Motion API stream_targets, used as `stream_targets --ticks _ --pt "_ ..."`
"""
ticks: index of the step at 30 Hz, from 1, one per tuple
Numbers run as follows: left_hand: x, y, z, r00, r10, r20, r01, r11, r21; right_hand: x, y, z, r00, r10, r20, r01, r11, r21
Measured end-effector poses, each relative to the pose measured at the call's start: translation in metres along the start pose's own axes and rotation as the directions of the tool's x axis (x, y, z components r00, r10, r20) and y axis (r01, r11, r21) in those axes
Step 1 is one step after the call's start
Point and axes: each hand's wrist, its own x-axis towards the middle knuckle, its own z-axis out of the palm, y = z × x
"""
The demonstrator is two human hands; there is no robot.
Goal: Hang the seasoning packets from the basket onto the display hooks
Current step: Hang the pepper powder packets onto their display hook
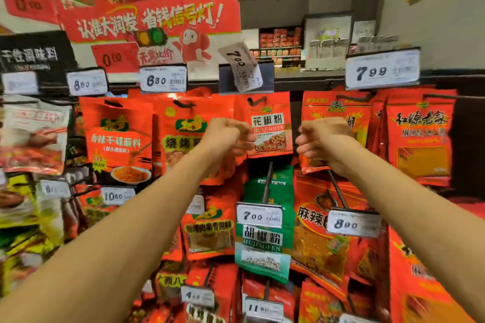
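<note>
Seasoning packet [270,126], red, with a white label band printed "HUAJIAOFEN" and a picture of red peppercorns below, is seen hanging from a display hook [256,100] in the top row of the rack, under a tilted price tag [240,67] marked 7.00. The left hand [227,136] is raised at the packet's left edge, fingers curled; whether the packet is pinched cannot be told through blur. The right hand [321,139] is held just beside the packet's right edge, fingers curled inward, nothing visibly held. Red packets hang in neighbouring columns to both sides. A green packet [263,241] labelled "HUJIAOFEN" hangs directly below, behind a 7.00 tag [259,216].
</note>
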Motion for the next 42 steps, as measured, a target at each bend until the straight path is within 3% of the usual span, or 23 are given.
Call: stream_targets --ticks 5,11,15,19,23,27,30,36,38,40,42 --pt "-0.056 0.002 -0.03 0.986 -0.136 0.094 0.147 0.982 -0.116 -0.074 -0.002 -0.021 1.0 -0.02 -0.017 0.021 0.997 0.069" --pt "-0.116 -0.026 -0.068 0.978 -0.159 0.132 0.177 0.975 -0.138 -0.155 0.024 -0.02 0.999 0.004 -0.047 0.0 0.998 0.07" --pt "-0.149 -0.08 -0.072 0.952 -0.242 0.19 0.273 0.949 -0.16 -0.196 0.079 -0.001 0.992 0.098 -0.073 -0.092 0.992 0.082" --pt "-0.178 -0.165 -0.067 0.892 -0.4 0.21 0.422 0.904 -0.072 -0.231 0.167 0.016 0.952 0.286 -0.105 -0.278 0.957 0.087" --pt "-0.217 -0.268 -0.057 0.753 -0.615 0.233 0.637 0.771 -0.024 -0.266 0.272 0.024 0.852 0.506 -0.132 -0.503 0.862 0.062" --pt "-0.267 -0.38 -0.042 0.563 -0.803 0.193 0.813 0.58 0.042 -0.303 0.389 0.031 0.704 0.695 -0.148 -0.698 0.715 0.041" --pt "-0.308 -0.467 -0.028 0.437 -0.894 0.096 0.888 0.446 0.108 -0.334 0.486 0.034 0.571 0.807 -0.152 -0.815 0.58 0.016" --pt "-0.388 -0.642 0.002 0.197 -0.98 0.039 0.965 0.201 0.168 -0.405 0.684 0.039 0.309 0.929 -0.203 -0.95 0.31 -0.027" --pt "-0.413 -0.702 0.007 0.169 -0.986 0.019 0.961 0.169 0.219 -0.431 0.751 0.036 0.274 0.938 -0.213 -0.96 0.255 -0.116" --pt "-0.436 -0.758 0.011 0.174 -0.985 0.017 0.907 0.167 0.386 -0.452 0.814 0.035 0.257 0.946 -0.199 -0.945 0.202 -0.257" --pt "-0.455 -0.805 0.014 0.162 -0.986 0.04 0.829 0.158 0.536 -0.469 0.87 0.04 0.173 0.966 -0.19 -0.932 0.099 -0.35"
